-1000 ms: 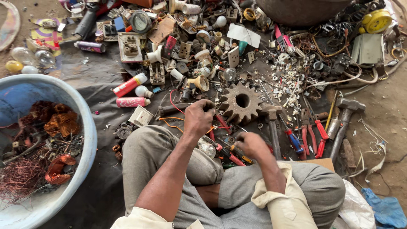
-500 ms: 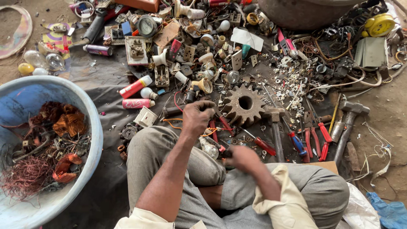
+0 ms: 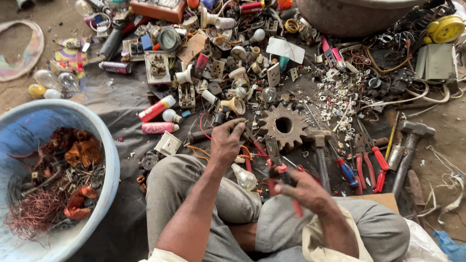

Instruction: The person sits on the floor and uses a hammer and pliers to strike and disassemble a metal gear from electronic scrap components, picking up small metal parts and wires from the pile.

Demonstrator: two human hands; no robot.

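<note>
**Stripping scrap over the lap with red-handled pliers**

Nearest the camera, the person is sitting cross-legged in grey trousers (image 3: 194, 194), forearms reaching out over the knees. The right hand (image 3: 306, 191) is clenching around the red-handled pliers (image 3: 280, 171), whose nose is pointing up and away toward the left hand. The left hand (image 3: 226, 141) is curling shut, fingertips pinching something small; what it is pinching is too hidden to name, though thin red wire (image 3: 204, 127) is looping just beside the thumb. A clear glass bulb (image 3: 244, 177) is lying between the hands, against the left thigh.

Judging from this, the work is going best if the left hand is keeping the piece steady and close to the pliers' tip, with the right hand squeezing evenly rather than wrenching, and the bulb being kept out from under the wrists.

Just beyond the hands, a rusty gear wheel (image 3: 284, 126) is resting on the dark ground cloth (image 3: 121, 102), with a hammer (image 3: 318, 150) beside it and more red-handled tools (image 3: 371, 167) to the right. To the left, a pale blue basin (image 3: 104, 140) is holding tangled copper wire (image 3: 36, 211). Farther off, switches, sockets, bulbs and small fittings are lying scattered, with a yellow reel (image 3: 444, 29) at the far right corner.
</note>
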